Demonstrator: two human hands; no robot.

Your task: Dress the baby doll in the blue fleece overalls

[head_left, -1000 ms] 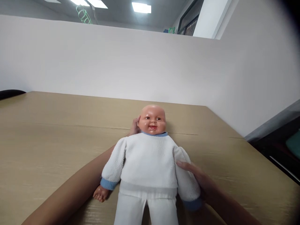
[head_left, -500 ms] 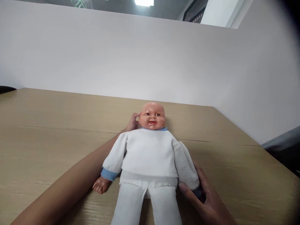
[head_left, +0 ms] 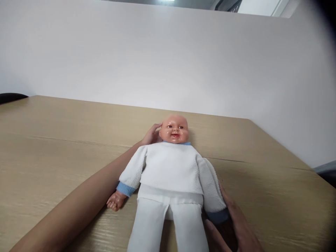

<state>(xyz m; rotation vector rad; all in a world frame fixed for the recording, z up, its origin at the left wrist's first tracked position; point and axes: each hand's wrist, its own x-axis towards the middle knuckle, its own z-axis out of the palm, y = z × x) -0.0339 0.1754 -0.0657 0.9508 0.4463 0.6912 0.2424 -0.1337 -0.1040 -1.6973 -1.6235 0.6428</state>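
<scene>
A bald baby doll [head_left: 172, 168] in a white fleece top with blue cuffs and white trousers lies face up, its feet beyond the lower edge of the picture. Beside its head, at the picture's left, my left hand [head_left: 152, 135] grips the head, with part of the fingers hidden behind it. My right hand [head_left: 243, 225] is curled around the doll's arm at the blue cuff on the right, thumb on the inner side and fingers on the outer. The doll's hand on that side is mostly in shadow; its other hand [head_left: 116, 201] rests near my left forearm.
The doll lies on a wooden table [head_left: 65, 119] with a seam running across it. Behind the table stands a pale wall [head_left: 147, 56]. Dark, partly cut-off objects show past the table's left corner [head_left: 12, 98] and right edge [head_left: 328, 173].
The camera view has tilted down and shifted a little left. My right hand has slid lower along the doll's arm, so the blue cuff now shows. My left hand stays at the head.
</scene>
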